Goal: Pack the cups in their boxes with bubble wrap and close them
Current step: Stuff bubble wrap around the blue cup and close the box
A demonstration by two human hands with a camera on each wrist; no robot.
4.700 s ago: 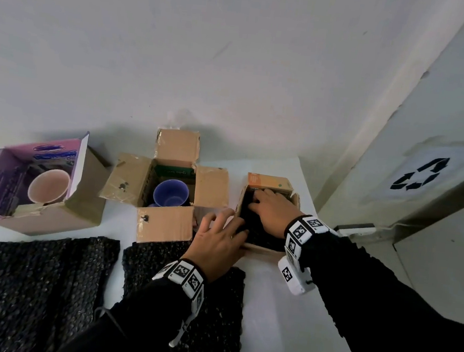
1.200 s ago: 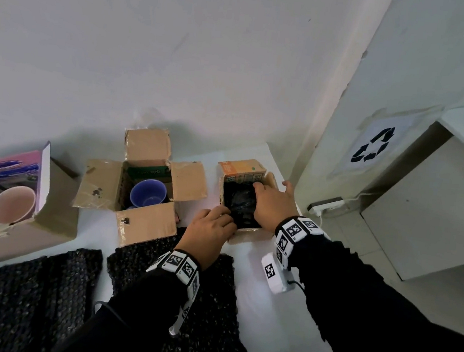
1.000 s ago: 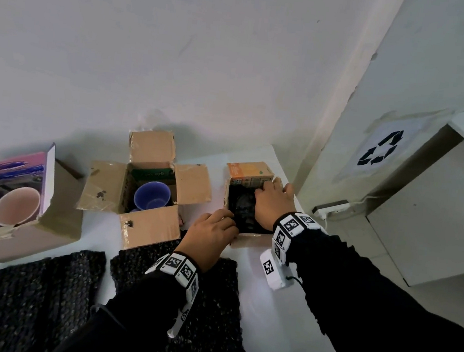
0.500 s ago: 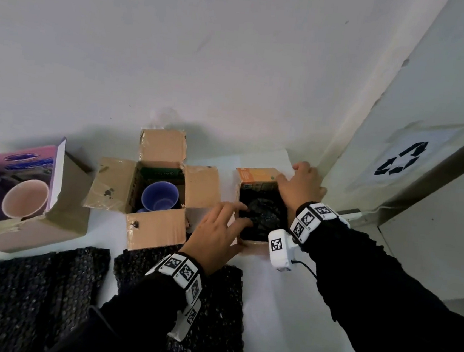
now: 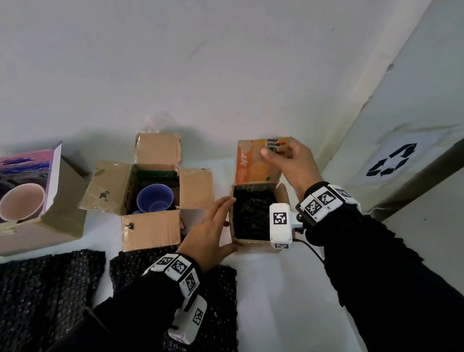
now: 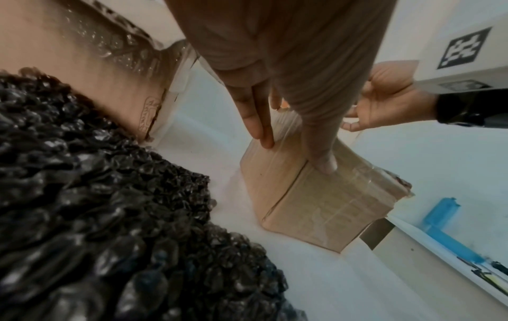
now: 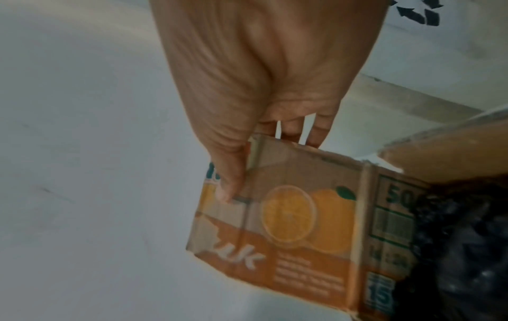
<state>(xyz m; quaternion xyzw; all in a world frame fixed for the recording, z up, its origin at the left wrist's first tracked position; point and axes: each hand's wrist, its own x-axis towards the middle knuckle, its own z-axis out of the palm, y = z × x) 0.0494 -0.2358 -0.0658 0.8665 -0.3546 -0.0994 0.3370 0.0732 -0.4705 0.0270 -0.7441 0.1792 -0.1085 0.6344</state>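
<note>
A small cardboard box [image 5: 249, 243] at the right holds black bubble wrap [image 5: 252, 215] that hides whatever is inside. Its orange printed flap [image 5: 254, 166] stands up at the back. My right hand [image 5: 277, 152] pinches the flap's top edge, thumb on the printed face [image 7: 288, 228] and fingers behind. My left hand [image 5: 219, 226] lies with straight fingers on the box's left side [image 6: 316, 202], thumb at the front corner. A blue cup [image 5: 155, 202] sits in the open middle box [image 5: 150, 230]. A pink cup [image 5: 20, 201] lies in the pink-lidded box [image 5: 56, 226] at the left.
Two black bubble wrap sheets [image 5: 26, 292] lie along the table's near edge, one under my left forearm. The white wall rises close behind the boxes. A white cabinet with a recycling sign [image 5: 392, 164] stands beyond the table's right edge.
My right hand left the bubble wrap inside the small box, reached the back flap and raised it. My left hand came off the wrap and settled against the box's left side.
</note>
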